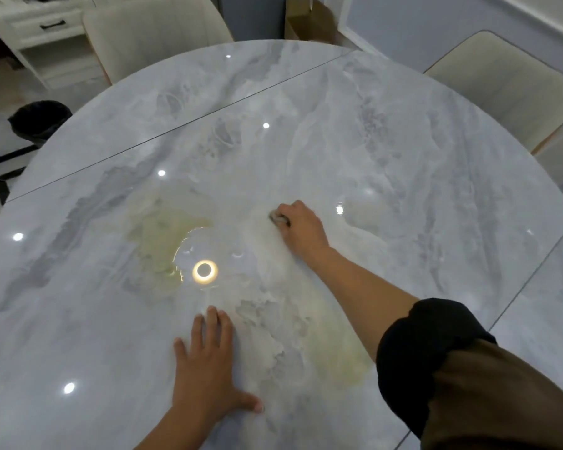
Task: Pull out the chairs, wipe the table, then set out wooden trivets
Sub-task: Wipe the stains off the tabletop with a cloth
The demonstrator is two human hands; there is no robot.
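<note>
A round grey marble table [403,151] fills the view, glossy with ceiling light reflections. My right hand [301,227] reaches out over the middle of the top, closed on a small grey cloth [278,219] pressed to the surface; only a corner of the cloth shows under the fingers. My left hand [208,362] lies flat on the near part of the table, fingers spread, holding nothing. A cream chair [153,30] stands behind the far edge and another cream chair [507,79] at the far right. No wooden trivets are visible.
A black bin [38,120] stands on the floor at the left, by a white cabinet [46,34]. A cardboard box [309,21] leans against the far wall. A seam line crosses the table top diagonally.
</note>
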